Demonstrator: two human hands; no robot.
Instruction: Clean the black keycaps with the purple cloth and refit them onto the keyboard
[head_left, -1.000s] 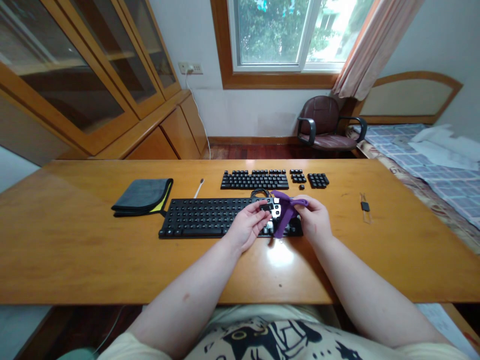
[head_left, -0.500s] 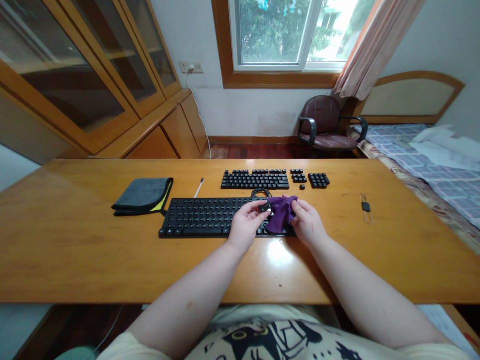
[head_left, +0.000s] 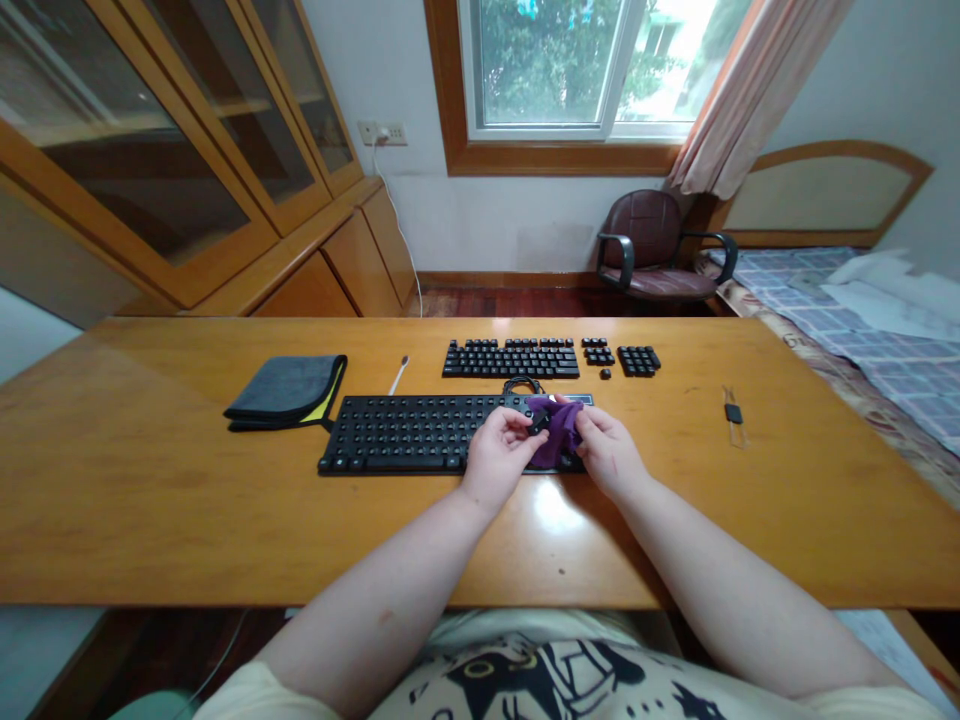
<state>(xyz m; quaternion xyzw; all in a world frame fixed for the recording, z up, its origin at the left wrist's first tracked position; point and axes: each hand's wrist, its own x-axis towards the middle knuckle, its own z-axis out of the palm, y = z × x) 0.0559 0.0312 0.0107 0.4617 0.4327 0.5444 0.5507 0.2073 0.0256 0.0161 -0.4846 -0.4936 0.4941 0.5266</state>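
Between the thumb and fingers of my left hand (head_left: 495, 455) is a small black keycap (head_left: 538, 421). My right hand (head_left: 611, 455) pinches a purple cloth (head_left: 556, 440), which hangs beside and behind the keycap. Both hands are above the right part of a black keyboard base (head_left: 405, 435) whose keycaps are off, showing rows of bare switches. The cloth and my hands hide much of the base's right end. Behind it, loose black keycaps (head_left: 511, 360) stand in keyboard order, with a separate number block (head_left: 638, 361) to the right.
A folded grey cloth (head_left: 285, 388) with a yellow lining lies left of the keyboard base. A small white brush (head_left: 400, 375) sits behind the base. Toward the right lies a keycap puller (head_left: 733, 414) with wire loops. A coiled black cable (head_left: 523, 384) rests behind the base.
My right hand and the purple cloth have shifted slightly left, closer to the keycap. The keycap has turned and moved a little lower and to the right in my left fingers.
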